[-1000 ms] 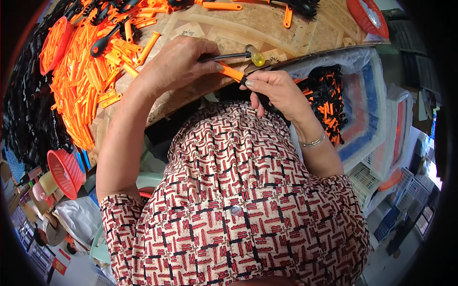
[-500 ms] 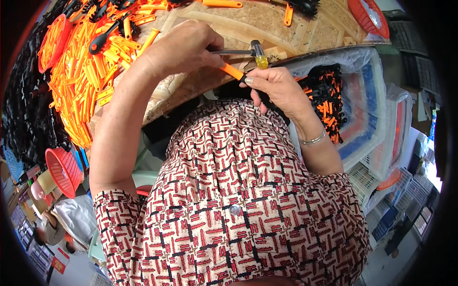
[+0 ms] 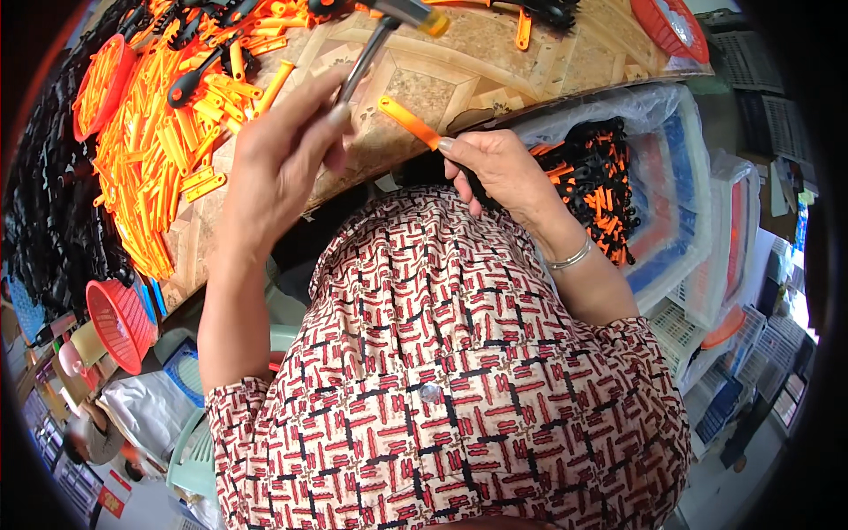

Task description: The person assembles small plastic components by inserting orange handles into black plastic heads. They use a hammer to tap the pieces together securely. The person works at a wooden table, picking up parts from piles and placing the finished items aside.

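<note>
A worker in a patterned short-sleeved shirt sits at a wood-patterned table, both hands occupied. The left hand is closed around the shaft of a hammer, which slants up and away to the right over the tabletop, its yellow-tipped head near the top of the view. The right hand, a silver bracelet at its wrist, pinches an orange handle between thumb and fingers. The gripped end lies at the fingertips, its lowest part hidden by them; the free end points up and to the left, into the gap between the two hands, to the right of the left hand and clear of it. The hammer's head stands farther from the worker than the handle, and the two are apart. To the left, a heap of loose orange handles spreads over the table, with a red basket of similar pieces on its far left side and a mass of black parts beyond. Just to the right of the right hand, black-and-orange utensils fill part of a plastic-lined bin beside the table. Another red basket sits at the table's far right edge.
</note>
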A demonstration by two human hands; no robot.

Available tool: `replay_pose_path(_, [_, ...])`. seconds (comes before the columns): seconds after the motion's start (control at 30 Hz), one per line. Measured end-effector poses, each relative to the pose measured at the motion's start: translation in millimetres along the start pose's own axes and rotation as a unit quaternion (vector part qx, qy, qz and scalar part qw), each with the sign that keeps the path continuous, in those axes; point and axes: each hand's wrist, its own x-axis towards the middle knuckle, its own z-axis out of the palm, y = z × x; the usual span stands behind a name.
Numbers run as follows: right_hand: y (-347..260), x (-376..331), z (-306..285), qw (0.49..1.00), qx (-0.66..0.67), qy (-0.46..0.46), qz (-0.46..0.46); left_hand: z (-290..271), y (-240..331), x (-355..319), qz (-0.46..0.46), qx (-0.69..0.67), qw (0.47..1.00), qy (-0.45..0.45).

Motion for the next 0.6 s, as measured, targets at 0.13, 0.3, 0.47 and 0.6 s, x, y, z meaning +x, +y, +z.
replay_pose_path(0.13, [0.2, -1.3, 4.8, 0.999, 0.033, -0.007, -0.001, 4.3, -14.2, -36.5, 0.159, 0.329, 0.93, 0.034])
replay_pose_path(0.3, [5.1, 0.1, 3.1, 0.999, 0.039, -0.02, -0.016, 7.2, -10.9, -53.3, 0.166, 0.246, 0.95, 0.095])
replay_pose_path(0.47, [5.7, -0.6, 3.8, 0.999, 0.04, -0.022, -0.025, 21.7, -20.2, -60.3, 0.178, 0.276, 0.943, 0.059])
replay_pose_path(0.6, [7.8, 4.4, 3.7, 0.997, 0.065, -0.024, -0.039, 15.5, -10.1, -56.8, 0.221, 0.268, 0.93, 0.124])
